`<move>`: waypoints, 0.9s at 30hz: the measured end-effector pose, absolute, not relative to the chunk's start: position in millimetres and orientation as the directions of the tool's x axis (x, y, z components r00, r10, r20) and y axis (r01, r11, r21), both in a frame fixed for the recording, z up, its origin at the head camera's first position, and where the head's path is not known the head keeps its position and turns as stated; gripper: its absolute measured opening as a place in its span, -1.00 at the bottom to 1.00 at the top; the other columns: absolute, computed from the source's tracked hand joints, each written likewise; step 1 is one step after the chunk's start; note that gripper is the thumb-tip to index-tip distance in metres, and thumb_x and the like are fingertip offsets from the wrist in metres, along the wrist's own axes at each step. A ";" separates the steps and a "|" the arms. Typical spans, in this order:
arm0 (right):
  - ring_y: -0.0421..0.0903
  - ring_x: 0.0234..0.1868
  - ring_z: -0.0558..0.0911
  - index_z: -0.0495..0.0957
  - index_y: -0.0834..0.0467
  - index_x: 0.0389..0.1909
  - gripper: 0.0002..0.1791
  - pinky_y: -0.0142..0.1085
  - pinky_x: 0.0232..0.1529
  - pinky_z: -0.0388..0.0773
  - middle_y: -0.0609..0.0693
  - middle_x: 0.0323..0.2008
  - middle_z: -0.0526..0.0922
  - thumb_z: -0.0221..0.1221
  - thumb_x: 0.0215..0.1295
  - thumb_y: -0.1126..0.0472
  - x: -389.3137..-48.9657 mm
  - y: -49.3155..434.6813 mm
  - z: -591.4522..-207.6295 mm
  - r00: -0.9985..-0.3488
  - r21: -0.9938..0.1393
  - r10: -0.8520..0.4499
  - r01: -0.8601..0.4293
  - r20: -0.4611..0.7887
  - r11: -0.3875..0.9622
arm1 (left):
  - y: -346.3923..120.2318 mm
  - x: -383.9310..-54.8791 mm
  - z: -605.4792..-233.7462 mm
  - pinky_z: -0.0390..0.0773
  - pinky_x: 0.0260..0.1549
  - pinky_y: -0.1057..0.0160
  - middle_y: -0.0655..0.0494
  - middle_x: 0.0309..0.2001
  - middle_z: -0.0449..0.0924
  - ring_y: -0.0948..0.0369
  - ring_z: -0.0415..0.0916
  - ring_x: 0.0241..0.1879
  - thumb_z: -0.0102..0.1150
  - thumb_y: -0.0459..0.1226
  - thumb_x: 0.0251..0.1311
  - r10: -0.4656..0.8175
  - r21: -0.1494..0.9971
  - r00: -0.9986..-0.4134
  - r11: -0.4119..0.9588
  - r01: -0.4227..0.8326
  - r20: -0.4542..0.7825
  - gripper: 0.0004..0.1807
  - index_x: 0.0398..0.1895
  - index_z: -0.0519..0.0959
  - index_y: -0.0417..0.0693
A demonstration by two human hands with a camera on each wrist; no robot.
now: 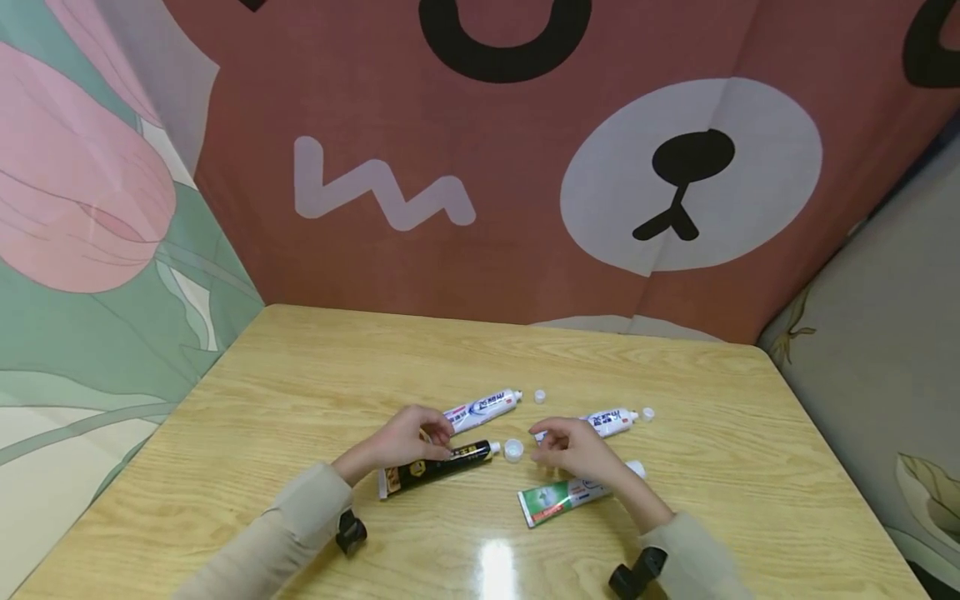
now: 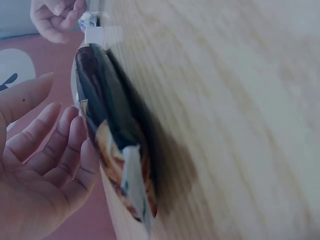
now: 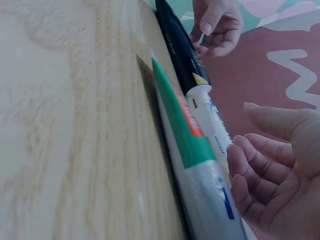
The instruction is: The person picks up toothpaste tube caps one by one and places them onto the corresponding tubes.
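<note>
My left hand [image 1: 408, 437] hovers at the black toothpaste tube [image 1: 438, 471], its fingers loosely bent and holding nothing; the left wrist view shows the palm beside the tube [image 2: 107, 110]. Behind it lies a white-and-blue toothpaste tube [image 1: 487, 410], partly hidden by that hand. My right hand [image 1: 577, 448], also loosely curled around nothing, is between a second white-and-blue tube [image 1: 611, 422] and a green-and-white tube [image 1: 551, 500]. In the right wrist view, the green-and-white tube [image 3: 185, 130] passes beside the fingers. The black tube and both white-and-blue tubes have bare nozzles.
A large clear-white cap [image 1: 513, 451] stands by the black tube's nozzle. Two smaller caps [image 1: 540, 396] lie near the nozzles of the white-and-blue tubes. Everything rests on a wood-grain table [image 1: 337, 358], with a printed curtain [image 1: 510, 267] behind its far edge.
</note>
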State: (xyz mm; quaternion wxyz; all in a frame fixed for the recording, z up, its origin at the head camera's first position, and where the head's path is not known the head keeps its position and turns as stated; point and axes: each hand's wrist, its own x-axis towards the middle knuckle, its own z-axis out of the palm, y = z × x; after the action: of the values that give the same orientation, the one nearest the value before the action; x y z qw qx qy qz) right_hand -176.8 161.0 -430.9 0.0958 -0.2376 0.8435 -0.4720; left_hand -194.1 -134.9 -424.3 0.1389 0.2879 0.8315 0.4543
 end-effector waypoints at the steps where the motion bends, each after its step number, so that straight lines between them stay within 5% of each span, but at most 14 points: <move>1: -0.25 -0.54 0.47 0.49 0.39 -0.07 -0.58 -0.42 -0.53 0.43 -0.03 -0.49 0.55 0.28 0.06 0.27 -178.2 159.3 -432.2 -0.868 -0.839 -0.493 -0.314 0.064 0.445 | -134.3 -194.6 -425.2 0.52 -0.39 0.35 -0.02 -0.40 0.58 0.26 0.47 -0.42 0.32 -0.42 -0.09 0.608 0.843 -0.794 0.417 0.340 0.019 -0.77 -0.32 0.56 -0.35; 13: -0.31 -0.69 0.34 0.51 0.38 -0.15 -0.56 -0.44 -0.64 0.34 -0.09 -0.67 0.46 0.36 -0.11 0.32 -185.0 136.5 -443.8 -0.880 -0.773 -0.467 -0.359 0.092 0.523 | -129.2 -196.8 -435.4 0.51 -0.39 0.39 0.01 -0.41 0.56 0.28 0.46 -0.44 0.35 -0.45 -0.15 0.593 0.861 -0.804 0.427 0.278 -0.034 -0.75 -0.34 0.55 -0.36; 27: -0.30 -0.80 0.37 0.53 0.32 -0.19 -0.64 -0.42 -0.74 0.34 -0.14 -0.76 0.41 0.34 -0.06 0.31 -183.4 129.0 -446.4 -0.884 -0.727 -0.466 -0.341 0.033 0.596 | -126.1 -195.2 -436.5 0.49 -0.43 0.40 0.08 -0.45 0.55 0.29 0.43 -0.46 0.35 -0.45 -0.15 0.596 0.827 -0.803 0.455 0.330 -0.007 -0.79 -0.38 0.57 -0.32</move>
State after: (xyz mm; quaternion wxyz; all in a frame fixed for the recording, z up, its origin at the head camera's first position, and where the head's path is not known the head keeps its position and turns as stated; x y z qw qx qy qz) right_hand -183.4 129.0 -446.4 0.0802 -0.2267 0.8896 -0.3883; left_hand -195.2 -126.1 -436.5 0.1500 0.2757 0.8396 0.4434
